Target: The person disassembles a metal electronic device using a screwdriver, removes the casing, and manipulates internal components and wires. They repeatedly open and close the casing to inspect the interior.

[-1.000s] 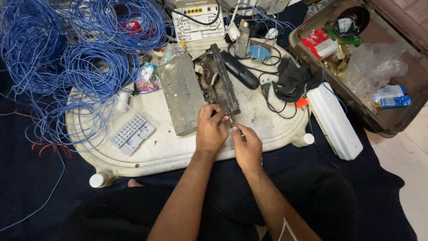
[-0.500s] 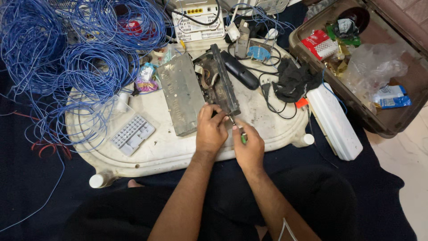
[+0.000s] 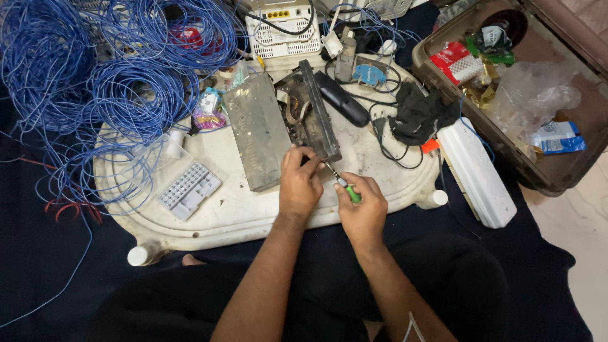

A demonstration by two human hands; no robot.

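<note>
green-handled screwdriver [image 3: 350, 192], small and slim, sits in the right hand [image 3: 362, 209], whose fingers are curled shut around the handle; the thin metal shaft runs up and left to the near corner of a dark, opened metal electronics chassis [image 3: 311, 114]. whether the tip sits in a screw there is hard to tell, since the spot is tiny and half covered. the left hand [image 3: 299, 183] lies just beside it, fingers bent and pinched onto that same near end of the chassis, thumb and forefinger closed on its edge. both forearms come up from the bottom of the view over a dark-clothed lap.

touching the chassis on its left lies a grey, scuffed flat metal cover plate [image 3: 256, 136], tilted the same way. both rest on a white, stained oval plastic tray table [image 3: 234, 209]. further left on it is a small pale grey keypad-like block [image 3: 189, 187]. beyond the chassis, a black oblong remote-shaped piece [image 3: 342, 98], a crumpled black cloth [image 3: 418, 114] with black cables, and a white router [image 3: 282, 31] at the far edge. big loose coils of blue wire [image 3: 82, 76] spill over the table's left side. at right, a long white plastic casing [image 3: 476, 171] leans off the table, next to an open brown suitcase [image 3: 557, 183] holding packets and clear plastic.
</note>
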